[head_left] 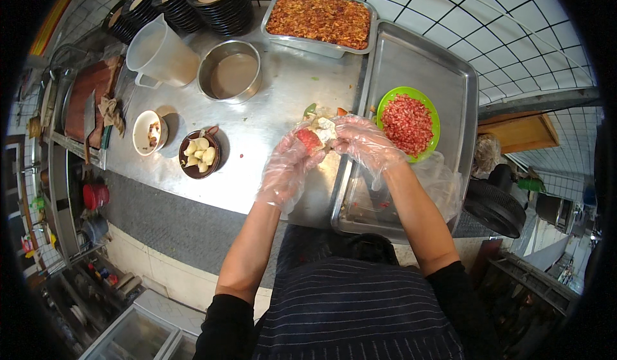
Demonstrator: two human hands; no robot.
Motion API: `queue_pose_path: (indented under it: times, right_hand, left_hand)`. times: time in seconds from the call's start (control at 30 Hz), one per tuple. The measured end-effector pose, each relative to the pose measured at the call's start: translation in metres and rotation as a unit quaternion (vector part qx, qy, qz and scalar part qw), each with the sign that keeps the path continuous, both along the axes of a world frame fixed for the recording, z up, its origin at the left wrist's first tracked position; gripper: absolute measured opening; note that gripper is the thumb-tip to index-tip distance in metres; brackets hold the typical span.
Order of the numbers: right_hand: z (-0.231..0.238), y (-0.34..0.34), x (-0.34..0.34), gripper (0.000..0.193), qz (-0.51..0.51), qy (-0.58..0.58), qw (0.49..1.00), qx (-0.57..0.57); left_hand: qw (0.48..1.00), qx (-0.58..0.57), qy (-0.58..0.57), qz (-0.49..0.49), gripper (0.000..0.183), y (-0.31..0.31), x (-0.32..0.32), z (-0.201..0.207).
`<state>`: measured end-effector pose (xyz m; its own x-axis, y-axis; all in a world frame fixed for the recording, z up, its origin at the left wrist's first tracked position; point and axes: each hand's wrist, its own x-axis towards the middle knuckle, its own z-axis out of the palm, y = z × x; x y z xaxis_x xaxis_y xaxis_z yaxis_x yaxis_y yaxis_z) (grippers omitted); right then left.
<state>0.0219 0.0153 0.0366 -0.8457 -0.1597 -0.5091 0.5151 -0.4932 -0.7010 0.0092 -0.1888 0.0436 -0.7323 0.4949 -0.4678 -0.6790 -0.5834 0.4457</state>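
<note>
My left hand (288, 167) and my right hand (367, 143), both in clear plastic gloves, meet above the metal table. My left fingers are closed round a red-and-whitish piece (310, 141), whose exact kind I cannot make out. The curled fingers of my right hand pinch its pale side. Behind the fingertips lie small scraps, one of them green (310, 110), partly hidden by the gloves. To the right of my right hand, a bright green plate (437, 130) holds a heap of small pink-red grains or dice (407, 125).
The green plate sits in a large metal tray (411, 58), with a clear plastic bag (443, 183) alongside. Left are a brown bowl (195, 175) of garlic cloves, a white bowl (139, 123), a metal pot (257, 80), a plastic jug (160, 54). Behind stands a reddish-brown food pan (321, 19).
</note>
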Motion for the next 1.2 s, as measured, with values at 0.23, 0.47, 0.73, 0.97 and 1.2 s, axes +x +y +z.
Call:
queue_pose_path:
  times: [0.23,0.47,0.73,0.97,1.2]
  right_hand:
    - [-0.005,-0.018,-0.001,0.016,-0.004,0.029,0.998,0.051]
    - [-0.035,-0.026,0.003,0.019,-0.068,0.04,0.976,0.202]
    - [-0.009,-0.037,0.009,0.017,0.008,0.246,0.808,0.536]
    - [0.011,-0.041,0.016,0.019,-0.024,0.199,0.87,0.451]
    - [0.028,-0.027,0.022,0.019,-0.04,0.239,0.828,0.506]
  left_hand:
    - [1.0,0.008,-0.027,0.012,0.038,-0.019,0.001,-0.015]
    - [0.999,-0.017,-0.039,0.025,0.036,-0.021,-0.002,-0.021]
    - [0.996,-0.081,0.027,0.001,0.033,-0.012,0.0,-0.017]
    - [0.979,-0.174,0.1,-0.014,0.034,0.008,0.007,-0.004]
    - [0.954,-0.216,0.184,-0.094,0.031,0.045,0.01,0.011]
